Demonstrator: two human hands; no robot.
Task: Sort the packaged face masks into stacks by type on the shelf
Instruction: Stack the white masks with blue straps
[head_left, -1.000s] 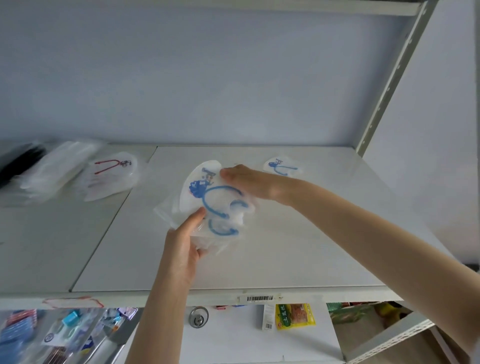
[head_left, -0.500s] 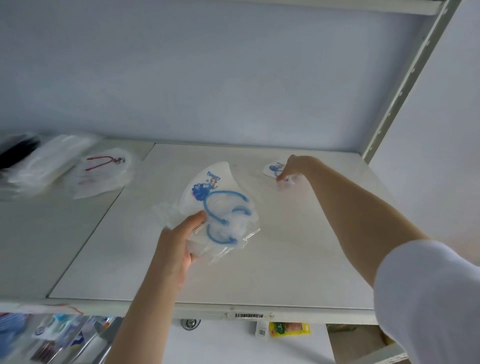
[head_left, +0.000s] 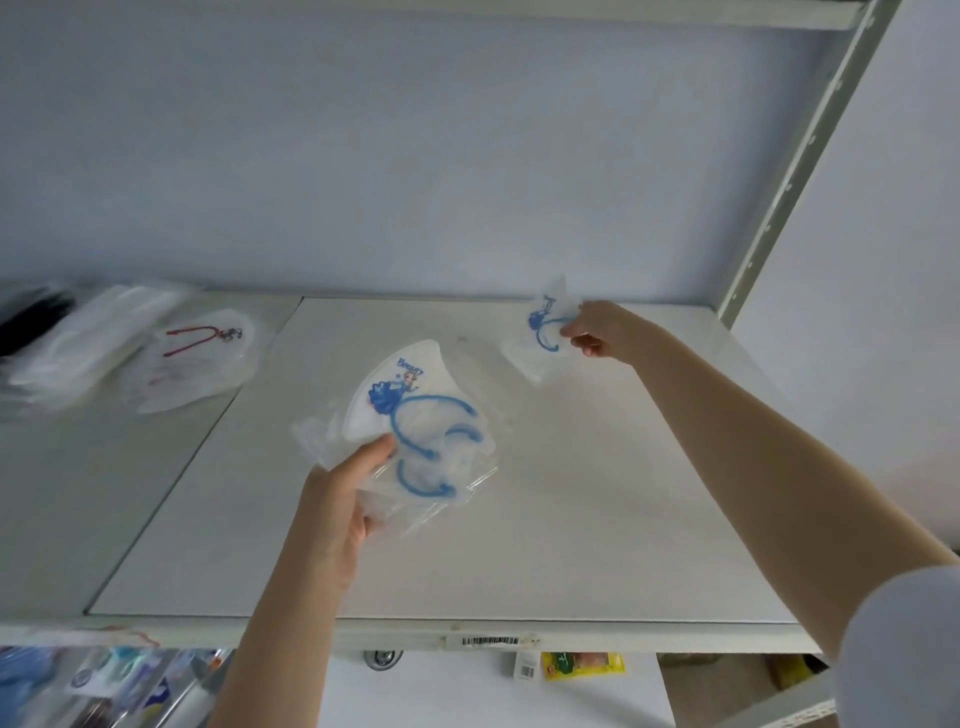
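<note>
My left hand (head_left: 337, 512) holds a small bunch of clear-wrapped white masks with blue ear loops and a blue cartoon print (head_left: 415, 415), raised over the middle of the white shelf (head_left: 597, 519). At the shelf's back right, my right hand (head_left: 597, 332) pinches another blue-loop packaged mask (head_left: 540, 332) and has its edge lifted off the surface. A packaged mask with red loops (head_left: 200, 358) lies at the back left. Beside it sits a pile of plain white packaged masks (head_left: 88, 343), with black ones (head_left: 26, 322) at the far left edge.
The shelf's metal upright (head_left: 779, 197) rises at the right, with the wall behind. A barcode label (head_left: 488, 640) sits on the front edge. Below the shelf are a yellow packet (head_left: 582, 665) and blurred goods at lower left (head_left: 104, 680).
My right hand left the bunch in my left hand, reached to the back right, and took hold of the lone blue-loop mask there. It now lifts that mask. The left hand has held steady.
</note>
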